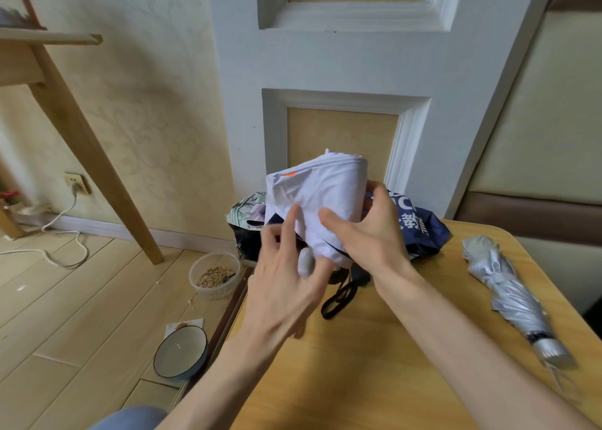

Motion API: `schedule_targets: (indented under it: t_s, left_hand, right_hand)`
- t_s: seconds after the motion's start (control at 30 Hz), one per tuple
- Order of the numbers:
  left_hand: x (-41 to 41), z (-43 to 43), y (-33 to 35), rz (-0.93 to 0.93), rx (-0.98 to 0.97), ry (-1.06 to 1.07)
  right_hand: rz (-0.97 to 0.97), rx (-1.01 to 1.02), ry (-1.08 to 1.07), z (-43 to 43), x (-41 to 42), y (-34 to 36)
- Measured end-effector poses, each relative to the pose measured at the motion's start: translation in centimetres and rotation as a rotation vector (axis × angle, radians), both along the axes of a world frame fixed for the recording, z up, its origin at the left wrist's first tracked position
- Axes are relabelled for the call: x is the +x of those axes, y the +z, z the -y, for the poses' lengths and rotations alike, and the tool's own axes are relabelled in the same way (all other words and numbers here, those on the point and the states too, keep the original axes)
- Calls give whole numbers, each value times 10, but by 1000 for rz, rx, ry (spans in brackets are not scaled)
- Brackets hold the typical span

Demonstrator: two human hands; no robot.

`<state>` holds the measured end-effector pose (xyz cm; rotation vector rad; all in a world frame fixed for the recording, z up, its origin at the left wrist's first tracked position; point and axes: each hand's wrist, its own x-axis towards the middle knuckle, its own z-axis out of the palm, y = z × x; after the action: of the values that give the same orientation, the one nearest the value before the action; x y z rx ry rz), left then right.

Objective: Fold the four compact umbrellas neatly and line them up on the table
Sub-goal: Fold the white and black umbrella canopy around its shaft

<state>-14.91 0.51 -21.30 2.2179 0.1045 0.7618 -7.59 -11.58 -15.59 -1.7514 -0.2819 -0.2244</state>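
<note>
Light wooden table [358,380] is filling the lower right of the view, and two bare forearms are reaching across it from the near edge. Left hand [283,286] is touching the lower part of the white umbrella [325,195] with straightened, spread fingers that are curling round nothing; motion blur is hiding the exact contact. Right hand [365,234] is gripping the same umbrella from the right, with the thumb lying across the front of the bunched canopy and the fingers wrapping round its far side.

The white umbrella is being held above the table, tilted, with its canopy loosely gathered and a small orange mark showing near the upper left. Black wrist strap [338,299] is hanging from its lower end and is touching the tabletop.

Silver umbrella [508,292] is lying well apart along the right side of the table, with its canopy wrapped round the shaft. Navy umbrella [420,227], bearing white lettering, is lying crumpled at the far edge behind the hands. Floral umbrella [247,211] is lying beside it on the left, partly hidden.

On the floor at left, a clear tub of grain [215,276] and a dark-rimmed bowl [180,351] are sitting near the table. Beyond them, a white panelled door [325,61] is standing against patterned wallpaper.
</note>
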Motion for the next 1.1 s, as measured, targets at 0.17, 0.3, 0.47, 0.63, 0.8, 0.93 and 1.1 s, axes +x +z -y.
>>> schedule_targets:
  t_s: [0.17,0.3,0.47,0.63,0.8,0.93,1.1]
  left_hand:
    - [2,10,11,204,-117,-95]
    - [12,26,13,37,-423,-239]
    - [21,25,22,69,-794,-243]
    - [25,6,23,82,-1043,-319]
    - [20,1,20,111,-1026,-404]
    - [23,-5,15,84,-1011,-476]
    - [26,1,10,93,-1154,-353]
  right_hand:
    - [103,-160,27,11,-7,-9]
    - [236,-141,67,3,-21,-17]
    - [267,-103,123,0,-28,-29]
    - [268,-125,243,0,-25,-31]
    - [152,-90,460,11,-18,-19]
    - [70,-56,560,24,-15,-12]
    - [171,-154,435,20,-13,-28]
